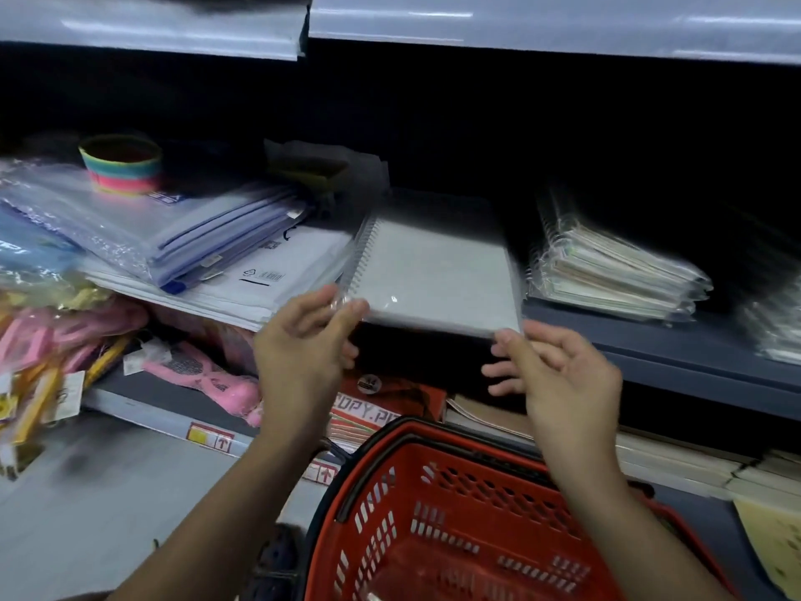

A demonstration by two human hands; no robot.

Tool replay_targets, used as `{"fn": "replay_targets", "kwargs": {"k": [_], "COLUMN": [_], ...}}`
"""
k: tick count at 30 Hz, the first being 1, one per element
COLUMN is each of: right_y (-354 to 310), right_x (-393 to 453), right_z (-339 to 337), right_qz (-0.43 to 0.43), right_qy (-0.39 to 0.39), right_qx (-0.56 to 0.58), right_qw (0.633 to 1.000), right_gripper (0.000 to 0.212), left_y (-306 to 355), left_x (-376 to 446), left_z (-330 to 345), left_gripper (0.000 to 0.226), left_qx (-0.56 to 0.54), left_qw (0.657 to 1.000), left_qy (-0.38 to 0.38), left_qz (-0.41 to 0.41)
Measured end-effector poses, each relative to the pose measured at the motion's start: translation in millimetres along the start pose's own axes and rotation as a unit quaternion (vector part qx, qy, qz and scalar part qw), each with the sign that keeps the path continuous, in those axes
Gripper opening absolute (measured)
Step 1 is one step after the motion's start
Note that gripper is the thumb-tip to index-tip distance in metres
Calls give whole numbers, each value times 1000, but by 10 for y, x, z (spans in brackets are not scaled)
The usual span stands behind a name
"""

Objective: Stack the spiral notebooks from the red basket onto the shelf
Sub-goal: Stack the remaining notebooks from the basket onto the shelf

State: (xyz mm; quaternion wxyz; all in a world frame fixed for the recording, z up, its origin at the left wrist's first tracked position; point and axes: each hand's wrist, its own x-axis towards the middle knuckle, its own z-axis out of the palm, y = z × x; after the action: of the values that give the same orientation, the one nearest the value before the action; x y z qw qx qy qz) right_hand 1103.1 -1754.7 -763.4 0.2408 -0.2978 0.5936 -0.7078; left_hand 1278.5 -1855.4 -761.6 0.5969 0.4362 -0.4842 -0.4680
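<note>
A grey spiral notebook [433, 271] in clear wrap lies flat on the dark shelf [650, 340], its coil on the left and its near edge overhanging the shelf front. My left hand [303, 353] pinches its near left corner with the fingertips. My right hand [559, 375] has its fingertips at the near right corner, fingers spread; whether it grips is unclear. A stack of wrapped spiral notebooks [607, 262] lies on the shelf just to the right. The red basket [455, 522] sits below my hands, and I see no notebooks in its visible part.
Plastic folders and white envelopes [195, 253] fill the shelf to the left, with a striped woven bowl [121, 164] on top. Pink and yellow packaged items [65, 349] crowd the lower left shelf. Paper pads [693, 466] lie on the lower right shelf. Another shelf edge [520, 28] hangs overhead.
</note>
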Motion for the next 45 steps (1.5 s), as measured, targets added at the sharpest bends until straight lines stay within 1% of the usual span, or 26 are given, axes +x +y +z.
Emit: {"fn": "replay_targets", "kwargs": {"k": [3,6,12,15,18,21,24,27,30,33,36,37,38,39,41,42,43,44,45], "right_y": [14,34,112,140,93,32,51,189,430,720,1050,1159,1270,1376,1560,1644,1717,1789,1842], "right_x": [291,556,769,750,609,358,71,-203,-452,-639,-784,-845,-907,-965,-1059,-1088,-1115,-1133,-1150], "right_z": [168,301,447,415,245,-43,-360,-637,-884,-1069,-1136,-1142,-1146,-1145,-1130,-1123,-1117,-1110,-1103], "right_qz": [-16,-13,-13,-23,-50,-57,-6,81,175,262,369,390,403,412,430,437,438,439,443], "right_qy": [27,56,89,76,51,23,-20,-67,-109,-138,-172,-193,-210,-222,-224,-217,-214,-214,-215], "right_qx": [-28,-35,-50,-55,-71,-111,-135,-147,-172,-211,-214,-224,-238,-254,-289,-307,-326,-343,-353], "right_qw": [999,998,995,995,995,992,991,983,963,932,888,872,858,846,826,817,810,802,796], "right_gripper": [24,25,25,33,42,36,27,20,15,14,21,21,19,18,18,21,25,29,31], "left_y": [-45,-108,-177,-151,-64,6,-34,-152,-396,-691,-991,-1112,-1226,-1339,-1546,-1629,-1706,-1762,-1821], "left_x": [331,598,871,803,588,265,-81,-369,-518,-635,-864,-950,-1028,-1091,-1145,-1164,-1181,-1202,-1215], "left_z": [203,370,498,466,392,268,123,52,13,9,86,103,120,113,36,-4,-41,-64,-82], "left_gripper": [35,37,44,49,55,54,50,41,30,24,8,7,7,13,30,38,45,51,55], "left_qx": [29,49,56,61,72,91,117,118,130,179,219,254,311,380,527,577,616,641,656], "left_qw": [999,998,997,997,995,992,985,977,969,945,904,881,842,790,663,607,557,519,491], "left_qy": [-2,-3,-31,-54,-70,-90,-128,-175,-192,-225,-292,-326,-373,-422,-491,-511,-528,-542,-551], "left_qz": [27,42,32,9,-8,-12,-10,-41,-87,-154,-223,-233,-234,-232,-205,-194,-178,-162,-158]}}
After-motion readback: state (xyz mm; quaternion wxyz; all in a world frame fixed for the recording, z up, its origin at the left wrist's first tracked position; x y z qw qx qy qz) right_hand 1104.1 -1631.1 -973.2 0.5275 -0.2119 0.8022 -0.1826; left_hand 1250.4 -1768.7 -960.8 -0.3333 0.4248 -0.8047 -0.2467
